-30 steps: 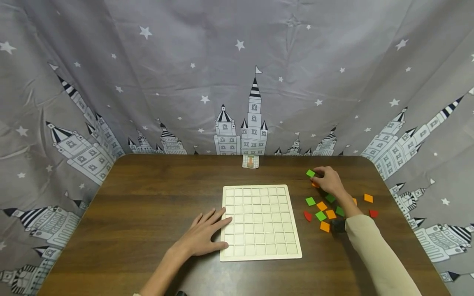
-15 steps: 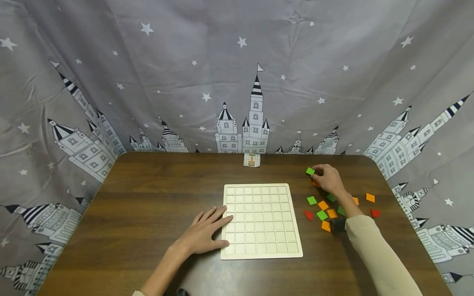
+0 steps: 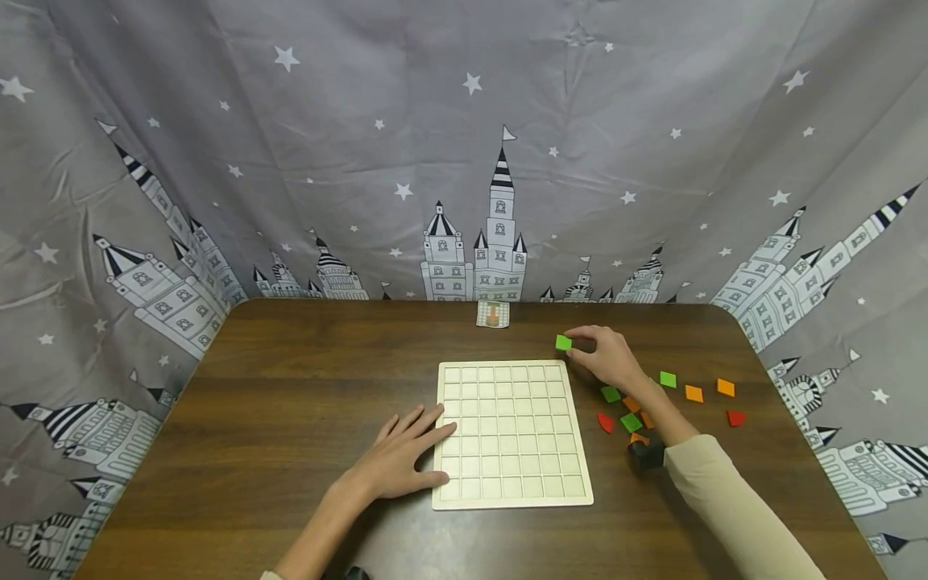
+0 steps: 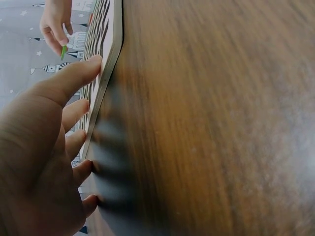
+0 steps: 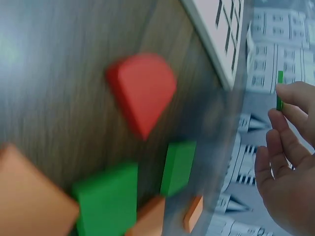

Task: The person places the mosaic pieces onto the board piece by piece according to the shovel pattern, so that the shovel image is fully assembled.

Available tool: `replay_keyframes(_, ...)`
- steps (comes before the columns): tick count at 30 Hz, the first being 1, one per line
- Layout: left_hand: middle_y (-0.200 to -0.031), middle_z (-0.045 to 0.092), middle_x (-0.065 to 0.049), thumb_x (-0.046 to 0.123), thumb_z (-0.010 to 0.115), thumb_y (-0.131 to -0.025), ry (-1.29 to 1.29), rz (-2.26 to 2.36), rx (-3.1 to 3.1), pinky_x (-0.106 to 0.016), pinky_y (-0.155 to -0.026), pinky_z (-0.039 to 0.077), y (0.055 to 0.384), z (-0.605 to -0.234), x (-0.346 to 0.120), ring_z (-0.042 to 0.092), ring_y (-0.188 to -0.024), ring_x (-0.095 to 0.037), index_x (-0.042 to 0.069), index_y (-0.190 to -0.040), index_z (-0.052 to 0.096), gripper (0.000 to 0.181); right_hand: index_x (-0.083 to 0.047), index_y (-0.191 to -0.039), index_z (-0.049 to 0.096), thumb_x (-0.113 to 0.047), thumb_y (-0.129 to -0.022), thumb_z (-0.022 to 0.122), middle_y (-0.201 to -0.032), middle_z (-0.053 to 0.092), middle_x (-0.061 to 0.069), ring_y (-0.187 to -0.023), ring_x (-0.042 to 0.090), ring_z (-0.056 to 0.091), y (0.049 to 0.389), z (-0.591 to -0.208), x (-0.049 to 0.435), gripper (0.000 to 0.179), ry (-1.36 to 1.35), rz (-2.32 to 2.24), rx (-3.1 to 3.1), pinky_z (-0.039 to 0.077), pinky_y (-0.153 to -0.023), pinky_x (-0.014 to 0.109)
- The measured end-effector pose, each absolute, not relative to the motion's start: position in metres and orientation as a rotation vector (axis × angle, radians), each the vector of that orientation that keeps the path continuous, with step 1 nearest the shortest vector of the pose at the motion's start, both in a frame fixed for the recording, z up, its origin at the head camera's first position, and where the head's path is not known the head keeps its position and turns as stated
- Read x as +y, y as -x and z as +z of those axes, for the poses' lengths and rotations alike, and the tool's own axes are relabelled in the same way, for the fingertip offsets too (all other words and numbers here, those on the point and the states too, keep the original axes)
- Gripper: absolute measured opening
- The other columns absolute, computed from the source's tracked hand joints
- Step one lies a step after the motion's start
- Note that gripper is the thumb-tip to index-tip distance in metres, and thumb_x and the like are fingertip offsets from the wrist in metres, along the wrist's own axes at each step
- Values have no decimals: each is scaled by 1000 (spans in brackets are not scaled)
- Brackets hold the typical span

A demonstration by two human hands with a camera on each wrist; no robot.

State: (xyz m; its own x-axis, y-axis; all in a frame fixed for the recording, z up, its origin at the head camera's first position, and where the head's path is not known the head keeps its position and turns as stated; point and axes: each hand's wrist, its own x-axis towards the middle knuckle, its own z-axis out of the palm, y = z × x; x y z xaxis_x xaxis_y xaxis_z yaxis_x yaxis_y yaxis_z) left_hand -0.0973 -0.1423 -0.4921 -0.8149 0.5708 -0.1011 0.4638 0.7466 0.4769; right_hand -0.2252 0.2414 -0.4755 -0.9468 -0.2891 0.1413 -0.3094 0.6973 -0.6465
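Note:
My right hand [image 3: 609, 357] pinches a green square tile [image 3: 563, 342] between thumb and fingertips, off the far right corner of the cream grid board [image 3: 511, 432]. In the right wrist view, that tile is seen edge-on, raised off the tabletop. With fingers spread, my left hand [image 3: 395, 459] rests on the board's left edge; the left wrist view shows the thumb [image 4: 81, 76] against the rim. Loose tiles lie right of the board: green tiles [image 3: 668, 379], orange tiles [image 3: 693, 394] and red quarter-round pieces [image 3: 605, 423]. My right forearm partly covers this group.
A small printed card [image 3: 493, 314] with a gridded picture stands at the far edge of the brown wooden table [image 3: 304, 370]. Behind it hangs a grey curtain [image 3: 348, 161] with castles and stars. Another red piece [image 3: 735, 418] lies at the far right.
My right hand has moved left with the green tile, from above the loose tiles toward the board's far right corner. A green tile on the table is uncovered. The left hand stays put.

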Motion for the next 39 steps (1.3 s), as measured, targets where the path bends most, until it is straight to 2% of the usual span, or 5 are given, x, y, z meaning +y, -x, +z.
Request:
replay_keyframes(7, -162, 27, -10, 46, 70, -91, -815, 629, 2712, -66, -113, 11, 97, -492, -142, 19, -148, -39, 17, -151, 47, 71, -3, -123, 71, -10, -91, 72, -121, 67, 14, -107, 33, 62, 217, -480, 214, 33, -624, 1189, -2864, 53, -81, 46)
replay_keyframes(10, -162, 27, -10, 46, 70, -91, -815, 624, 2712, -66, -113, 12, 97, -492, -142, 19, -148, -39, 17, -151, 46, 71, -4, -122, 71, -9, -91, 70, -121, 67, 14, -105, 30, 64, 215, -484, 205, 31, -643, 1258, -2882, 53, -80, 43)
replay_keyframes(19, -163, 26, -9, 46, 69, -91, -808, 623, 2699, -66, -113, 11, 97, -493, -141, 18, -148, -39, 18, -152, 46, 71, -2, -119, 72, -9, -90, 71, -120, 67, 14, -108, 30, 62, 212, -492, 189, 30, -614, 1346, -2938, 51, -90, 47)
replay_keyframes(39, -161, 28, -12, 45, 69, -92, -821, 652, 2708, -68, -112, 12, 96, -489, -142, 20, -147, -41, 15, -151, 47, 70, -3, -118, 74, -7, -89, 74, -113, 66, 10, -106, 30, 59, 216, -499, 182, 30, -679, 1309, -2936, 49, -89, 47)
